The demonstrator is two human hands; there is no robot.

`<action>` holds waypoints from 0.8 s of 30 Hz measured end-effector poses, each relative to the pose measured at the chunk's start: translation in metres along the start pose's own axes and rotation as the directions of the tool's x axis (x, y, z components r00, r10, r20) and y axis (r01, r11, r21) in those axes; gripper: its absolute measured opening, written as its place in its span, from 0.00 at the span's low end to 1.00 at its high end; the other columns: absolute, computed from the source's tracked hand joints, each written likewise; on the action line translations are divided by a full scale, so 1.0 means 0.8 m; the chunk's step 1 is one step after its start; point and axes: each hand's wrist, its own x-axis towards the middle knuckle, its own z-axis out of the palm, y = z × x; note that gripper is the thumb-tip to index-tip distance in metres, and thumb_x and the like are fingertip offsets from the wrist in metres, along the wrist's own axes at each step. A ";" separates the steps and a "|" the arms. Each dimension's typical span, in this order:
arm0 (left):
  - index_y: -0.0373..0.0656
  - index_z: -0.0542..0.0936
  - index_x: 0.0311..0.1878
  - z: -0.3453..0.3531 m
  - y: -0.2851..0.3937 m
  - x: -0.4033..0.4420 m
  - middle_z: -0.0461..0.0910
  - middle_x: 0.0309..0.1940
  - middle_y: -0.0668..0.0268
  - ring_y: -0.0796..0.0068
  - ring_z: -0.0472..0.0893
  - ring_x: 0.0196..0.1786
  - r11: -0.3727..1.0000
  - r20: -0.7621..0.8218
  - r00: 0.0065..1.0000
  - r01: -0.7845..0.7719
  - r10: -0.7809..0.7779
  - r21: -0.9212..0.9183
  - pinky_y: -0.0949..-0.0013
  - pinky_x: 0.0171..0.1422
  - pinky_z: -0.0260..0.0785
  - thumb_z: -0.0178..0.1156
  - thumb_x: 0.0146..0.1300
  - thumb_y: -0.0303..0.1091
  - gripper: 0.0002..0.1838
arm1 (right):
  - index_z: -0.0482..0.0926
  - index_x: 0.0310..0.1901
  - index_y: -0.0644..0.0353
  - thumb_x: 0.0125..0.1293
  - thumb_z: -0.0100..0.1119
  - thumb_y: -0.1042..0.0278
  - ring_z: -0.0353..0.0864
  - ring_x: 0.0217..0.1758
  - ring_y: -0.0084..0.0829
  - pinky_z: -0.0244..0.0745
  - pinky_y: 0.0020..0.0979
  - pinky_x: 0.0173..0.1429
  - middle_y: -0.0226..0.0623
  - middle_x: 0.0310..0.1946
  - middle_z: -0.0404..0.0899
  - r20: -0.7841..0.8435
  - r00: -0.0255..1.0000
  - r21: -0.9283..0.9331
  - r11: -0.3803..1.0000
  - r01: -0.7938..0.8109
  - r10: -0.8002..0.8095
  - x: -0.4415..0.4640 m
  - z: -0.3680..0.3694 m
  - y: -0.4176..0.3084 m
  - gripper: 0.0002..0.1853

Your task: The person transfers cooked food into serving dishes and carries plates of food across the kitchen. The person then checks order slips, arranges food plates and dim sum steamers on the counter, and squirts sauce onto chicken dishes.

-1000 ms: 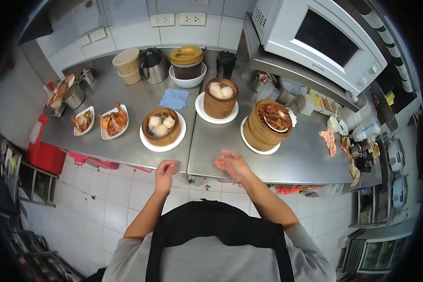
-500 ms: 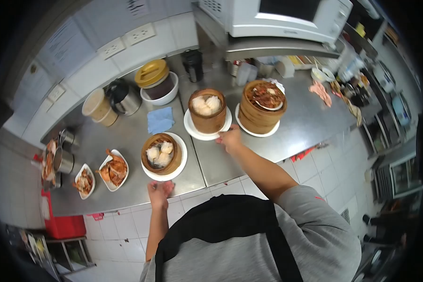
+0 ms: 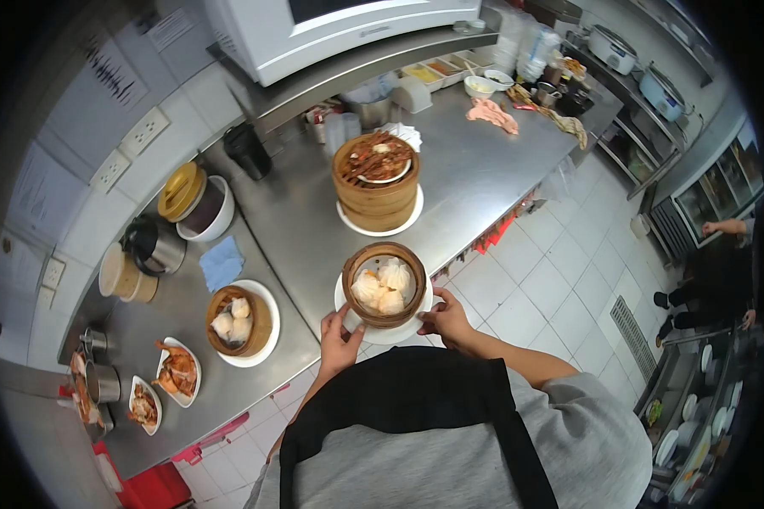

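Both of my hands grip a white plate (image 3: 385, 335) from its two sides, close to my body at the counter's front edge. My left hand (image 3: 341, 341) has its fingers at the plate's left rim, and my right hand (image 3: 446, 317) pinches the right rim. On the plate stands a round bamboo steamer (image 3: 385, 319) with several pale dumplings (image 3: 380, 287) in it. Just beyond, a taller bamboo steamer (image 3: 375, 199) holds a dish of brown food (image 3: 380, 159) on another plate.
Another dumpling steamer (image 3: 250, 321) sits on a plate at the left, near two dishes of brown food (image 3: 178, 373), (image 3: 144, 405). A blue cloth (image 3: 221, 263), black cup (image 3: 246, 151) and microwave (image 3: 348, 30) are beyond. Another person (image 3: 721, 271) stands far right.
The middle steamer and its plate have come off their spot toward my body. My left hand has joined my right hand on the plate. The view has turned to the right.
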 end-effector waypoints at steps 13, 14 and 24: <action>0.43 0.64 0.64 0.158 0.149 0.080 0.55 0.66 0.45 0.63 0.63 0.65 0.942 0.256 0.949 -0.097 0.185 -0.320 0.65 0.62 0.63 0.57 0.61 0.31 0.27 | 0.55 0.54 0.64 0.54 0.52 0.87 0.79 0.27 0.36 0.82 0.35 0.31 0.43 0.34 0.73 -0.349 0.921 0.167 0.956 0.242 -0.172 0.133 -0.209 -0.098 0.26; 0.42 0.65 0.63 0.161 0.142 0.078 0.58 0.64 0.48 0.65 0.66 0.63 0.922 0.217 0.968 -0.033 0.125 -0.385 0.66 0.61 0.64 0.57 0.61 0.30 0.26 | 0.55 0.53 0.65 0.55 0.51 0.87 0.79 0.28 0.37 0.82 0.34 0.32 0.45 0.35 0.73 -0.372 0.907 0.215 0.932 0.290 -0.197 0.159 -0.222 -0.102 0.25; 0.46 0.59 0.58 0.029 -0.036 0.002 0.66 0.44 0.64 0.72 0.74 0.40 0.787 -0.811 0.398 -0.277 -0.429 -0.552 0.75 0.39 0.71 0.54 0.58 0.27 0.25 | 0.79 0.36 0.59 0.58 0.51 0.73 0.78 0.39 0.37 0.73 0.33 0.44 0.44 0.34 0.77 0.266 0.634 -0.621 0.374 0.688 -0.726 0.223 -0.231 -0.140 0.07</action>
